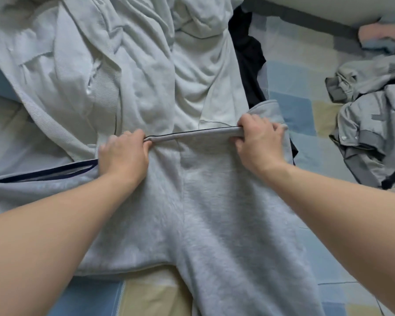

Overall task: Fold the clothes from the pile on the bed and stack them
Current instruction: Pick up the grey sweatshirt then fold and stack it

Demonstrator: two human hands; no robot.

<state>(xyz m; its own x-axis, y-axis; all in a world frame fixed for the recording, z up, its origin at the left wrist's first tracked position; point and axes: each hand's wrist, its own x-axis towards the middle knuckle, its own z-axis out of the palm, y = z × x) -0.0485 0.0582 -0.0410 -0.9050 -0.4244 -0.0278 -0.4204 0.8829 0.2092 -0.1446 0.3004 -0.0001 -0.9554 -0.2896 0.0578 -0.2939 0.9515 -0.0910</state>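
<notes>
Grey sweatpants [214,213] with a dark-edged waistband lie spread on the bed in front of me, legs running toward the bottom of the view. My left hand [123,156] grips the left end of the waistband. My right hand [258,142] grips its right end, and the band is stretched between them. Behind the pants lies a pile of pale grey-white clothes [114,65], crumpled and overlapping. A dark garment [249,60] shows at the pile's right edge, partly hidden under it.
The bed has a checked blue, beige and grey sheet [301,110]. A crumpled grey garment with darker trim [369,106] lies at the right. A pink and blue cloth [383,35] sits at the far right top, near a pale wall edge.
</notes>
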